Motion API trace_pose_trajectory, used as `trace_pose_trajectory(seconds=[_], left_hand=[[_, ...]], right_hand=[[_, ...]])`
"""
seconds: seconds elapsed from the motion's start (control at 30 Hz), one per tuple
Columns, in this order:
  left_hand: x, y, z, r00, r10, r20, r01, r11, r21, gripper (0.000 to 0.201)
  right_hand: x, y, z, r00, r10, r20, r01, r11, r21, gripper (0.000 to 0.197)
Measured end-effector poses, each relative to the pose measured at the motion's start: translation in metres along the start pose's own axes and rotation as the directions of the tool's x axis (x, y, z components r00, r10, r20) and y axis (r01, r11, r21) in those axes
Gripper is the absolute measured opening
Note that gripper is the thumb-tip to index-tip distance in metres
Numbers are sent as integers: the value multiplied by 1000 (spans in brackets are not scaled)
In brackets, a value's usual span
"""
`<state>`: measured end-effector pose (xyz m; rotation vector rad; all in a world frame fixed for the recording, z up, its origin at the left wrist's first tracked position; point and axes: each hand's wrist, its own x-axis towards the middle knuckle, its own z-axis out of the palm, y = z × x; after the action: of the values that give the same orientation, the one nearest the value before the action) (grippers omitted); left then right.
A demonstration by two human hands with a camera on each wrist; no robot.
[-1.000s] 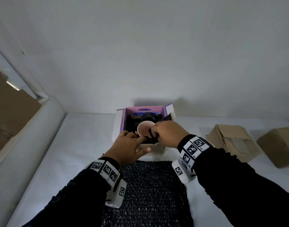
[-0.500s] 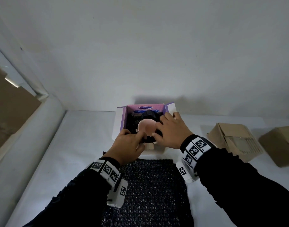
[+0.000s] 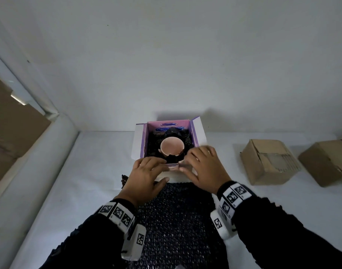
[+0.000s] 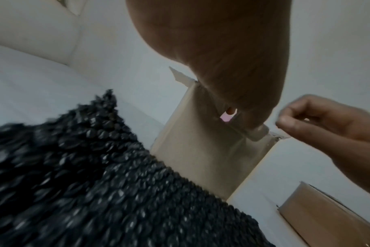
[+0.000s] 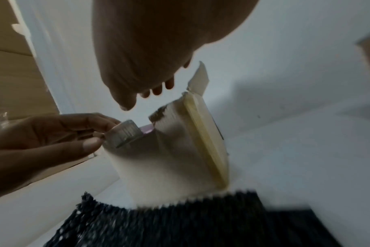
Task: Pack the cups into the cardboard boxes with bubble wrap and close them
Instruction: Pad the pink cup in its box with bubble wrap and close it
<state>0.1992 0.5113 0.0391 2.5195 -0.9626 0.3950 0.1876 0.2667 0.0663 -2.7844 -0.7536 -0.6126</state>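
Both hands withdrew to box flap.

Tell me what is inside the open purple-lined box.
Inside the box a pink cup sits mouth up, nested in dark bubble wrap. The cup's base and the box floor are covered by the wrap, so they cannot be seen.

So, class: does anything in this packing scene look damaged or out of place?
Yes. The pink ceramic cup in the open purple-lined box has a jagged, broken near rim. It sits tilted in black bubble wrap rather than upright.
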Motion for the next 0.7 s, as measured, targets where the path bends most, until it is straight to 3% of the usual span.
trace_pose_trajectory(seconds=[0.07,0.13,0.17,0.23,0.27,0.3,0.5,0.6,0.7], left_hand=[[-12,3,0,1000,-1,16,1,1000,3,36],[-21,9,-2,999,-19,37,19,1000,7,43],[-25,12,-4,998,-41,39,41,999,6,47],[-33,20,-8,995,-91,32,90,996,11,51],[-37,24,-9,994,-111,24,111,994,18,52],[-42,27,-9,991,-130,16,130,991,26,51],[-74,39,-6,971,-226,75,223,974,40,50],[-79,42,-7,957,-286,48,287,958,-14,57],[-71,48,-10,933,-359,19,358,922,-147,79]], right_hand=[[-26,-13,6,1000,0,-27,2,997,75,20],[-50,-25,17,977,127,172,-145,985,94,34],[-61,-31,24,912,249,326,-278,960,43,49],[-78,-39,37,697,430,573,-471,878,-85,85],[-84,-42,41,632,468,617,-520,847,-111,93],[-86,-46,44,609,492,623,-553,826,-112,90],[-88,-55,44,746,511,427,-580,813,41,24],[-87,-51,34,828,482,286,-560,737,380,18],[-76,-49,9,882,366,297,-467,601,649,18]])
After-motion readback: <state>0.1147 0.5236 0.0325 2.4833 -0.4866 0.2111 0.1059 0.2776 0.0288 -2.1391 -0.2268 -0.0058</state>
